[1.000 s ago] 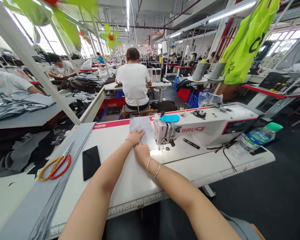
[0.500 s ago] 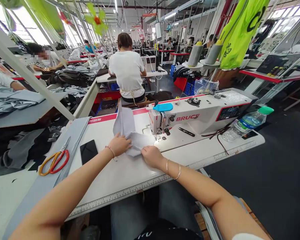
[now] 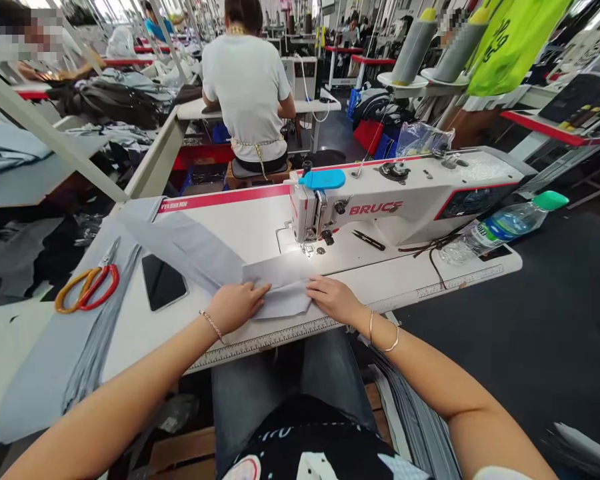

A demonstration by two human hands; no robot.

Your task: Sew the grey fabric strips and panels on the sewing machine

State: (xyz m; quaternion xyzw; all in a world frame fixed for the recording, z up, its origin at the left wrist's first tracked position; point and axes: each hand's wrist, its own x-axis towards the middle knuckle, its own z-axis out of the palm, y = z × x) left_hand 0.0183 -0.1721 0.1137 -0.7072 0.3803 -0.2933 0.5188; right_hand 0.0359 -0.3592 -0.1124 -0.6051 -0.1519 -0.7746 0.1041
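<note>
A light grey fabric piece (image 3: 285, 301) lies folded on the white sewing table, just in front of the sewing machine's needle area. My left hand (image 3: 237, 307) is closed on its left part, thumb and forefinger at the fold. At the right edge, my right hand (image 3: 334, 299) grips the cloth, its fingertips on top. A long grey strip (image 3: 195, 250) stretches from beside my left hand toward the table's far left. The sewing machine (image 3: 370, 200), with a blue tab on its head, stands behind the cloth. Whatever lies under my fingers is hidden.
A black phone (image 3: 163, 283) and orange-and-red scissors (image 3: 91, 287) lie on the left, the scissors over stacked grey cloth (image 3: 87, 347). Black thread snips (image 3: 369, 240) rest by the machine. A water bottle (image 3: 505, 227) leans at the right. Another person (image 3: 247, 87) sits ahead, back turned.
The cloth, bunched and raised before, now lies flatter, with its long part spread to the left. My hands have come nearer the table's front edge, and the view has tilted down.
</note>
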